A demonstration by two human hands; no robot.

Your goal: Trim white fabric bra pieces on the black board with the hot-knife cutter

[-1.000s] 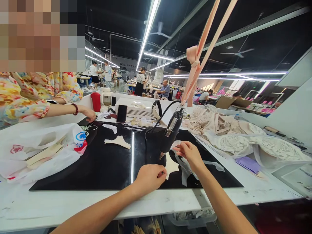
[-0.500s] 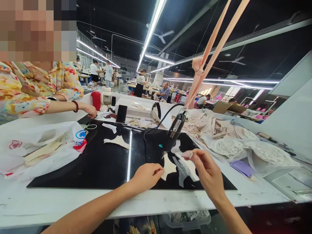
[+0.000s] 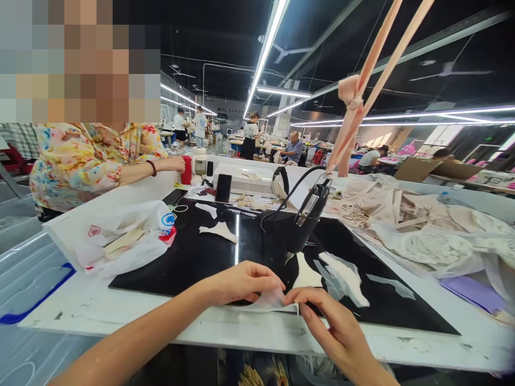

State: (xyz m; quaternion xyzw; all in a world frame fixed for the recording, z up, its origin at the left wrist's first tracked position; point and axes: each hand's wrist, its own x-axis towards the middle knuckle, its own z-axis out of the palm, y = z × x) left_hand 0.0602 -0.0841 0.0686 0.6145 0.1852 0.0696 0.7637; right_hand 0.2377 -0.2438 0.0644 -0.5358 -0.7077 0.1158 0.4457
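Observation:
My left hand (image 3: pixel 245 281) pinches one side of a thin, translucent white piece of material (image 3: pixel 272 300) at the board's front edge. The fingers of my right hand (image 3: pixel 328 316) are closed on its other side; whether it is fabric or film I cannot tell. Just beyond my hands lie a cream cut piece (image 3: pixel 308 272), a second cream piece (image 3: pixel 345 276) and clear strips (image 3: pixel 330 279). A black hand tool (image 3: pixel 311 212) with a cord hangs tip down from pink straps (image 3: pixel 354 102), close above the first cream piece.
The black board (image 3: pixel 161 273) lies on a white table. At left are a white plastic bag (image 3: pixel 132 241) and a person's hand (image 3: pixel 173 163) at a red container (image 3: pixel 186 170). A phone (image 3: pixel 223 187) stands at the back. Beige lace garments (image 3: pixel 422 230) are heaped at right.
My hands have come together, and the thin piece is now between both. The view has turned left. The other person's hand has moved from the board's far edge to the red container.

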